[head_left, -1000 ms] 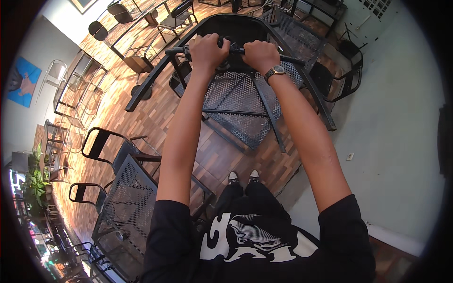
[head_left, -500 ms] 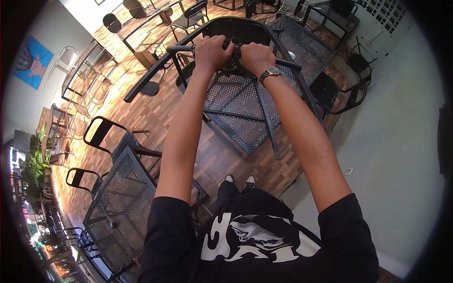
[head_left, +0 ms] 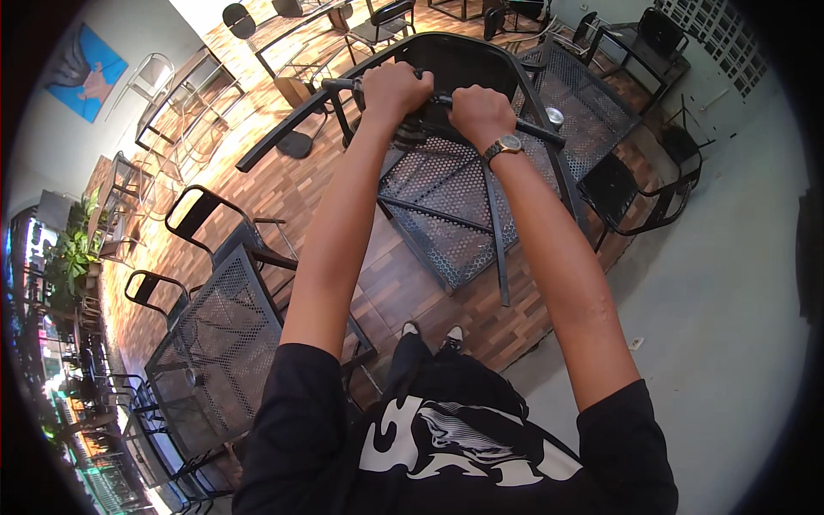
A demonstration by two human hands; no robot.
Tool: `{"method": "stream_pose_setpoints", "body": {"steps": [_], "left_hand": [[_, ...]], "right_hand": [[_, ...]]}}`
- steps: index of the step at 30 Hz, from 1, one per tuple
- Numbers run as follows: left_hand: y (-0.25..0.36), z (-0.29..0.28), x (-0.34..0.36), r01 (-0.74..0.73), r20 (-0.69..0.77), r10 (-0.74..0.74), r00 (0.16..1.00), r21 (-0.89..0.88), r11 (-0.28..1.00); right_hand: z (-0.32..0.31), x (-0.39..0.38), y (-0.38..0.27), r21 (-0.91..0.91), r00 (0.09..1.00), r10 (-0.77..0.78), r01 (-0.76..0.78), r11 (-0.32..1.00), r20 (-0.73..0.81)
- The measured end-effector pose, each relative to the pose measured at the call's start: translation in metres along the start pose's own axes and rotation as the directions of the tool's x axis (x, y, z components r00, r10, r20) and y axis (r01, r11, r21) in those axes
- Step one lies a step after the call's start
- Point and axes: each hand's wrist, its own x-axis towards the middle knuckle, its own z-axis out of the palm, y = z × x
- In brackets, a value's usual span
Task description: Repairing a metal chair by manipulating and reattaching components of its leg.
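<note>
My left hand and my right hand are closed on a dark horizontal metal bar with bulky dark fittings between and beneath them, partly hidden by my fingers. The bar lies across a stacked black metal piece of furniture, whose solid curved panel is at the far end and whose long straight legs stick out toward me. Directly underneath, a perforated metal tabletop with crossed struts shows between my forearms. A watch is on my right wrist.
Perforated tables stand at lower left and upper right, the latter holding a small round silver object. Black chairs are at left and right. A wall runs along the right; more furniture, plants and a blue painting fill the background.
The view has turned slightly, shifting the surroundings rightward at the top. My hands have moved slightly right in the picture and stay closed on the bar, with small shifts in their spacing.
</note>
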Motion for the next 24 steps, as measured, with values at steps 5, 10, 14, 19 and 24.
{"method": "stream_pose_setpoints", "body": {"steps": [5,10,14,19,24], "left_hand": [[0.026,0.022,-0.018,-0.173,-0.228,0.156,0.961,-0.056,0.983],[0.009,0.018,-0.022,-0.389,-0.406,0.3,0.863,-0.156,0.908],[0.01,0.004,-0.01,-0.22,-0.083,0.209,0.974,-0.148,0.964],[0.015,-0.006,0.021,-0.041,0.396,0.057,0.917,-0.047,0.998],[0.016,-0.012,0.011,-0.065,0.424,0.082,0.902,-0.055,0.996]], "right_hand": [[0.004,-0.001,0.005,-0.017,0.998,-0.016,0.015,1.0,-0.053],[0.005,-0.002,0.004,0.01,0.998,-0.017,0.017,1.0,-0.058],[0.007,-0.002,0.001,-0.004,0.998,-0.01,0.01,1.0,-0.067],[0.002,-0.001,0.001,-0.024,0.998,-0.002,0.0,1.0,-0.066],[0.006,-0.002,0.001,-0.011,0.999,-0.004,0.003,1.0,-0.051]]}}
